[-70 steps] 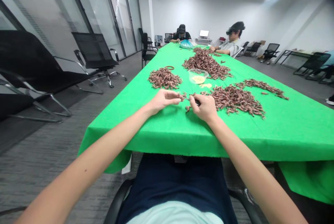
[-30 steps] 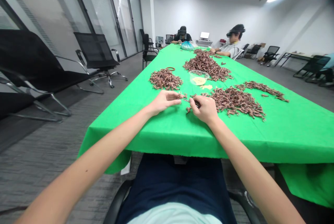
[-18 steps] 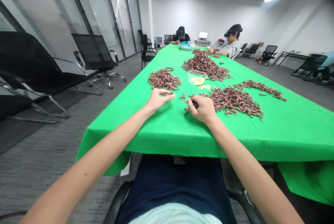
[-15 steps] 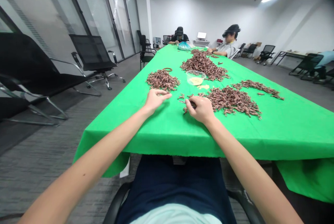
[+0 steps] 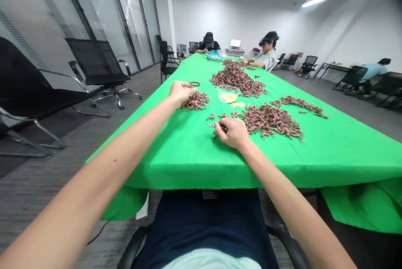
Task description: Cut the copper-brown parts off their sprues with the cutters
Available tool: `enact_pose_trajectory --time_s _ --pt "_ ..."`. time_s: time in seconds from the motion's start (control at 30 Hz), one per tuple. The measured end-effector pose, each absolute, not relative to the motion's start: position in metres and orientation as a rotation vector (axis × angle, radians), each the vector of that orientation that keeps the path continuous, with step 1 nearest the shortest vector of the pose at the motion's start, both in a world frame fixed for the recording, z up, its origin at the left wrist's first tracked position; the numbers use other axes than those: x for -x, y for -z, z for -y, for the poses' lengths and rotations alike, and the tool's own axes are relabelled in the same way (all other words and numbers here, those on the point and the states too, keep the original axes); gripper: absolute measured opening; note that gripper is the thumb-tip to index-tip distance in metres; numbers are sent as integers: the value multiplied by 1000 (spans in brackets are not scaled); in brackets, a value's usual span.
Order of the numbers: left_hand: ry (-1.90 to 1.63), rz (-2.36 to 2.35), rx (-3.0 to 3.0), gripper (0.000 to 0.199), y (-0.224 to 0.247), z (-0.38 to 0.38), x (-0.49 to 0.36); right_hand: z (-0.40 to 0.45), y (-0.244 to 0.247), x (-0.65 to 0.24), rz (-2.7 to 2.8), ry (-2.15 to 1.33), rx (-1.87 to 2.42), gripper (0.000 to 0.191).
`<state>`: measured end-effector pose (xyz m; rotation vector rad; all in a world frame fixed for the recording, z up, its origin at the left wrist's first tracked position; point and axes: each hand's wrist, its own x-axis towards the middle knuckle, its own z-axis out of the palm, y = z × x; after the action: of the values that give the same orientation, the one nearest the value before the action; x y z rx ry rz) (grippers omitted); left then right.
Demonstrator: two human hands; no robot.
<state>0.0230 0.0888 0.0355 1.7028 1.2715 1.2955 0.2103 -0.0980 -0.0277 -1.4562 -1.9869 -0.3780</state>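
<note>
My left hand (image 5: 181, 92) is over the small pile of reddish-brown twisted pieces (image 5: 197, 101), fingers pressed together; anything between the fingertips is too small to tell. My right hand (image 5: 231, 131) is closed around a small dark-handled tool (image 5: 223, 127) whose thin metal tip points left. Beside it lies the right pile (image 5: 273, 120) of the same pieces, with a few loose ones (image 5: 211, 116) between the two piles. A clear round bowl (image 5: 228, 94) holds something pale yellow, and some of it lies on the cloth.
The green-covered table (image 5: 176, 152) also bears a large pile (image 5: 237, 77), a strip of pieces (image 5: 303, 103), a brown ring (image 5: 194, 83) and a blue bag (image 5: 214, 55). Two people sit at the far part, another at the right. Chairs stand at the left.
My left hand has moved forward and left, from the near edge of the small pile to above it. My right hand keeps its place by the right pile. The view has shifted slightly right.
</note>
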Motion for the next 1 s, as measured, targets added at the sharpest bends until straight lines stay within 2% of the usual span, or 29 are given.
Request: enact_pose_trajectory --time_s 0.17,0.3,0.57,0.8,1.0 --pt "-1314 -1315 -1886 25 -34 -86 -20 97 29 -211 1966 386 1447 37" --pt "-1126 -1197 -2120 19 -21 -68 -18 96 28 -210 1805 437 1489 41" --pt "-832 -1065 -2322 28 11 -33 -54 94 26 -216 1554 499 1529 42" --pt "-830 -1085 -2319 15 20 -26 -67 95 24 -215 1581 489 1550 42" --pt "-866 -910 -2123 22 20 -29 -55 95 23 -215 1585 456 1551 41"
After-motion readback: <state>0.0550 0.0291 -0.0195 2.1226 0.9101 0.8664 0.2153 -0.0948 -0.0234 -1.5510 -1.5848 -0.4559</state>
